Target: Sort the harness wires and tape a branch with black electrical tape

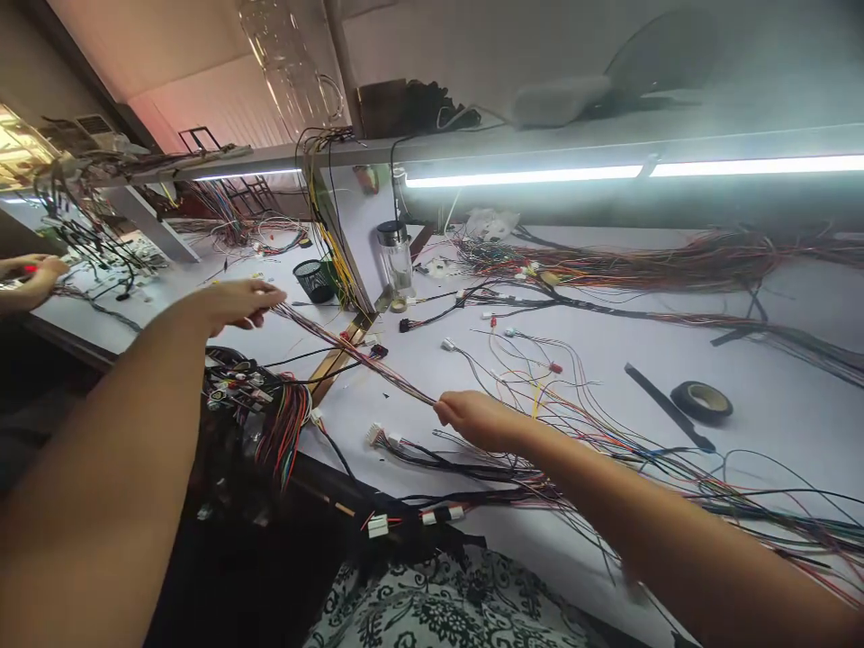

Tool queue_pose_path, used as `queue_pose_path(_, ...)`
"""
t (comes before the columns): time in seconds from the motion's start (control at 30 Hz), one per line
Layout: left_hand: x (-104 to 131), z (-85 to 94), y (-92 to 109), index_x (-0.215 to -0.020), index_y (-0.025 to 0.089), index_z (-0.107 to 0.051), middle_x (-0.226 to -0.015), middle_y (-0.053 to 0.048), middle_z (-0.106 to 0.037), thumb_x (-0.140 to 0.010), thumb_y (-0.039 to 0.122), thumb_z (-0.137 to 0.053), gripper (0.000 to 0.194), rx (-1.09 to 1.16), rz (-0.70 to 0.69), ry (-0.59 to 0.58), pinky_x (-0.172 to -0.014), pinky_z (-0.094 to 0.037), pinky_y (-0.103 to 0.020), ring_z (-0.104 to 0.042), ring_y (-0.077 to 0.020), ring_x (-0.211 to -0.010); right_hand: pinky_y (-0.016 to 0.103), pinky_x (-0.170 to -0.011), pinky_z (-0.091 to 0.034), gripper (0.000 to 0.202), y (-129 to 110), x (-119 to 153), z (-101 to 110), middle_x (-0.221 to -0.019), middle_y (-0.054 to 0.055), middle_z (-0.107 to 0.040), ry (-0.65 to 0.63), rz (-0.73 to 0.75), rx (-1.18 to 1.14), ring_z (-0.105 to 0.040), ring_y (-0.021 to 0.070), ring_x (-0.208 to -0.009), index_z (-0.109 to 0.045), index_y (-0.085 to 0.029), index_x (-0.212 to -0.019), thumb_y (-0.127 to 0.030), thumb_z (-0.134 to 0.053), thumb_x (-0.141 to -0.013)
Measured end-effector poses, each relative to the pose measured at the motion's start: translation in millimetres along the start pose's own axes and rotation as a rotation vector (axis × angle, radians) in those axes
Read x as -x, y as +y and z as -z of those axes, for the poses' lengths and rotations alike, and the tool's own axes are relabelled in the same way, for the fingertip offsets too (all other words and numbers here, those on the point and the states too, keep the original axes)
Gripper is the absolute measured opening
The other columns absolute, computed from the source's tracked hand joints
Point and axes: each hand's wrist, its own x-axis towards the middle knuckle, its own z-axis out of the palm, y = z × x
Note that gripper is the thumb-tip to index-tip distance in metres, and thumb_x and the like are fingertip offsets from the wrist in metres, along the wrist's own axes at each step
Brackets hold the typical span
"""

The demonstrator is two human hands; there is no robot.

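A thin bundle of wires point(364, 357) is stretched above the white table between my two hands. My left hand point(238, 303) pinches its far end, off to the left. Closer to the middle, my right hand point(472, 418) grips the same bundle between thumb and fingers. Below it lie black-sleeved cables with a white connector point(375, 436) at their tip. Loose coloured wires point(573, 405) spread out beneath and beyond my right forearm. Under my left wrist hangs a pile of wires with connectors point(290, 423) at the table's edge.
A roll of black tape point(702, 401) and a black strip point(665, 405) lie at right. A glass bottle point(395, 261) and a black mesh cup point(314, 281) stand by the shelf post. Long harnesses point(648, 270) run along the back. Another person's hand point(31, 281) shows at far left.
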Motion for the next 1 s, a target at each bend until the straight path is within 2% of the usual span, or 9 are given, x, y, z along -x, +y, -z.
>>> queue_pose_path(0.07,12,-27.3,11,-0.109,0.005,-0.055,-0.081,-0.006,-0.066,-0.086,0.049,-0.056,0.049,-0.244,0.0,-0.056,-0.067,-0.045,-0.025,-0.056,-0.0144,-0.072,0.028,-0.064,-0.039,0.038,-2,-6,-11,-0.088,0.011,-0.067,0.015,-0.029,0.077,-0.059,0.0198,-0.076,-0.062,-0.016,-0.09,-0.037,-0.03,-0.096)
queue_pose_path(0.17,43,-92.8,48,-0.117,0.012,-0.054,-0.118,-0.01,-0.063,-0.096,0.042,-0.037,0.04,-0.339,-0.371,-0.097,-0.095,-0.039,-0.033,-0.054,-0.0203,-0.108,0.029,-0.064,-0.04,0.04,-4,-7,-23,-0.089,0.014,-0.069,0.043,-0.052,0.164,-0.063,0.023,-0.078,-0.063,-0.015,-0.095,-0.037,-0.029,-0.097)
queue_pose_path(0.23,72,-143.5,75,-0.122,0.019,-0.054,-0.13,-0.007,-0.058,-0.096,0.042,-0.037,0.039,-0.306,-0.619,-0.354,-0.106,-0.031,-0.034,-0.049,-0.0211,-0.121,0.029,-0.064,-0.04,0.037,-4,-6,-29,-0.091,0.015,-0.07,0.066,-0.046,0.201,-0.064,0.0237,-0.079,-0.062,-0.015,-0.1,-0.037,-0.033,-0.096)
queue_pose_path(0.3,98,-186.1,95,-0.133,0.019,-0.046,-0.13,-0.009,-0.058,-0.092,0.051,-0.043,0.052,-0.289,-0.732,-0.551,-0.103,-0.034,-0.038,-0.051,-0.0268,-0.121,0.029,-0.062,-0.04,0.034,-4,-5,-32,-0.093,0.013,-0.07,0.084,-0.025,0.222,-0.065,0.0236,-0.078,-0.061,-0.017,-0.104,-0.042,-0.04,-0.093)
queue_pose_path(0.37,117,-212.7,106,-0.137,0.018,-0.041,-0.119,-0.011,-0.064,-0.09,0.054,-0.044,0.059,-0.278,-0.682,-0.58,-0.089,-0.043,-0.036,-0.059,-0.0276,-0.109,0.028,-0.059,-0.04,0.037,-3,-3,-31,-0.091,0.011,-0.07,0.092,0.003,0.232,-0.065,0.0235,-0.074,-0.062,-0.019,-0.102,-0.05,-0.048,-0.088)
queue_pose_path(0.57,118,-224.2,104,-0.141,0.026,-0.033,-0.09,-0.004,-0.072,-0.085,0.06,-0.05,0.068,-0.373,-0.676,-0.475,-0.067,-0.043,-0.028,-0.067,-0.0243,-0.084,0.032,-0.082,-0.043,0.03,23,35,0,-0.11,0.009,-0.067,0.267,0.064,0.216,-0.059,0.023,-0.103,-0.058,-0.021,-0.115,-0.037,-0.045,-0.093)
queue_pose_path(0.7,116,-232.1,98,-0.109,0.024,-0.061,-0.084,-0.005,-0.071,-0.094,0.052,-0.037,0.04,-0.473,-0.75,-0.507,-0.06,-0.039,-0.026,-0.066,-0.0208,-0.077,0.033,-0.07,-0.045,0.022,61,79,20,-0.089,0.004,-0.069,0.358,-0.212,0.14,-0.062,0.0203,-0.082,-0.063,-0.023,-0.092,-0.034,-0.044,-0.092)
queue_pose_path(0.8,118,-241.6,92,-0.091,0.021,-0.064,-0.08,-0.005,-0.071,-0.097,0.046,-0.03,0.043,-0.534,-0.779,-0.483,-0.058,-0.037,-0.025,-0.065,-0.0196,-0.074,0.034,-0.072,-0.046,0.019,85,98,13,-0.092,0.003,-0.07,0.262,-0.292,0.127,-0.063,0.021,-0.085,-0.065,-0.024,-0.094,-0.028,-0.046,-0.09)
queue_pose_path(1.0,116,-250.4,79,-0.091,0.021,-0.062,-0.074,-0.004,-0.069,-0.097,0.047,-0.026,0.044,-0.487,-0.792,-0.448,-0.055,-0.033,-0.024,-0.064,-0.0169,-0.066,0.034,-0.077,-0.046,0.032,103,99,-7,-0.112,0.007,-0.061,0.449,-0.22,0.399,-0.058,0.0227,-0.099,-0.055,-0.024,-0.121,-0.024,-0.049,-0.089)
